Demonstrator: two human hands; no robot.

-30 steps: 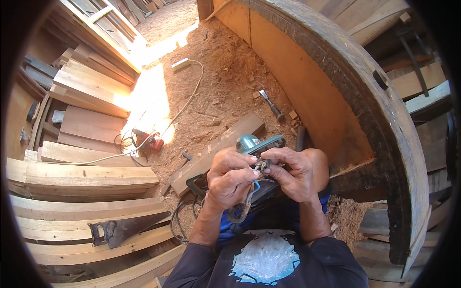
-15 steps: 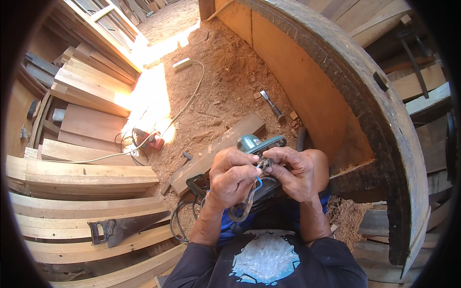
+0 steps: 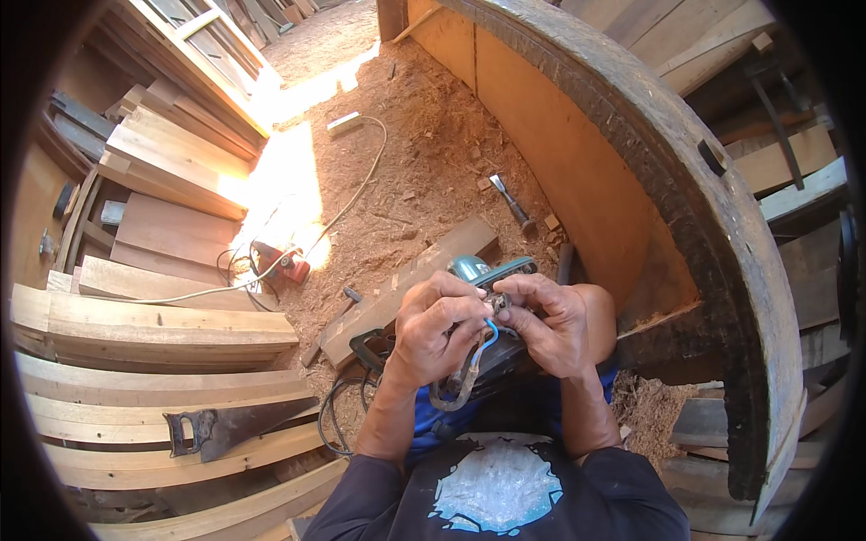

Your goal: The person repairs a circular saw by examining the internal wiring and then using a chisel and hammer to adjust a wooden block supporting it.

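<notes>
Sawdust (image 3: 415, 185) and chips cover the workshop floor, with bright sun falling on its far left. At the near middle, just above the lap, a small metal part (image 3: 498, 304) is pinched between the thumb and fingers of the right hand (image 3: 550, 325). Left-hand fingertips close beside it; the left hand (image 3: 431, 326) seems clamped on the upper end of a blue wire (image 3: 488, 341), though the exact contact is hidden. Bringing both hands together probably steadies so small a piece. Just beyond them lies a green power tool (image 3: 468, 266), its dark body toward the lap, likely propped there to leave both hands free.

Farther off, a notched board (image 3: 451, 248) lies on the floor; a chisel (image 3: 512, 206) rests beyond it, within fair reach. At right, a curved orange panel (image 3: 577, 162) walls in the space. Near left, a handsaw (image 3: 225, 435) lies flat across stacked planks (image 3: 162, 334), perhaps kept off the sawdust. Farther left, a red power tool (image 3: 287, 264) sits by a pale cord (image 3: 352, 203).
</notes>
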